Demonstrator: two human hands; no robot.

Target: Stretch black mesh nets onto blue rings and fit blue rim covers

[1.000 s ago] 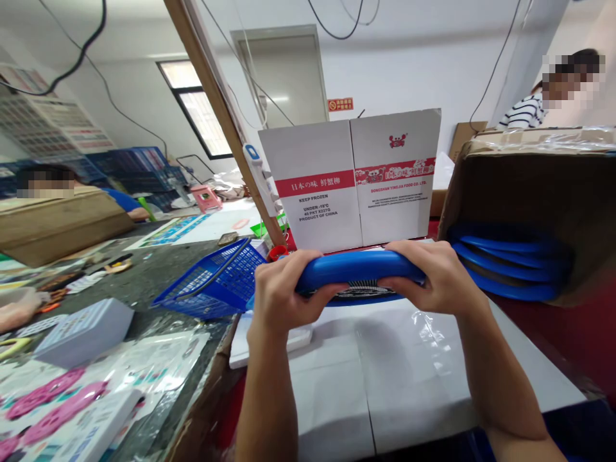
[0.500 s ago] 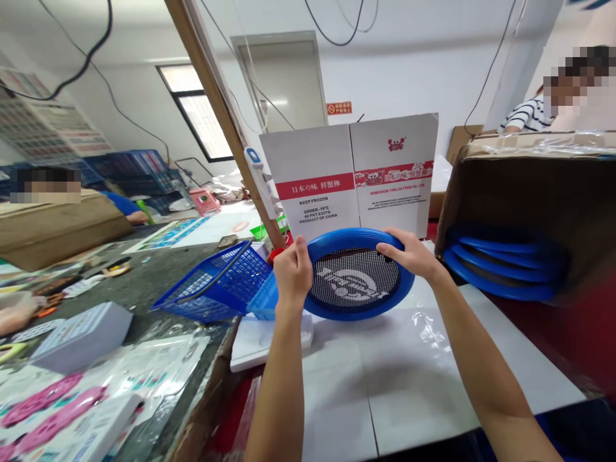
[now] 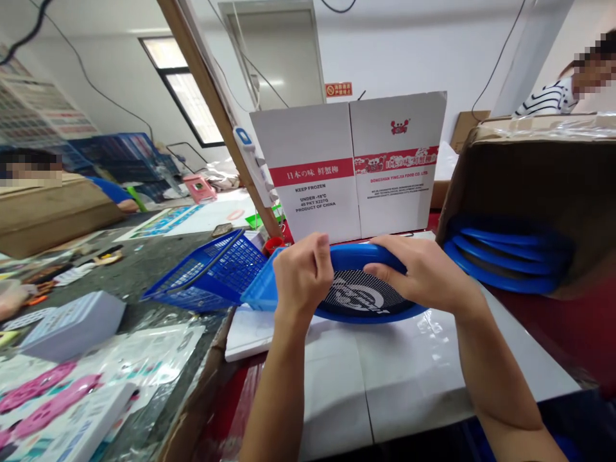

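A crab-printed carton panel [image 3: 315, 144] stands behind a white work surface [image 3: 423, 398]. Over the surface, the right hand [image 3: 426, 273] pinches the rim of a tilted, blue-rimmed mesh disc [image 3: 366, 292]; the left hand [image 3: 304, 276] seems curled round the opposite edge, fingertips hidden. Similar discs [image 3: 520, 283] lie stacked in a cardboard box [image 3: 534, 170].

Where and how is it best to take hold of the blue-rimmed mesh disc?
The blue-rimmed mesh disc is probably best taken by its thick rim, at opposite points, coming from the left and the right: the rim is rounded, while the centre looks like thin mesh.
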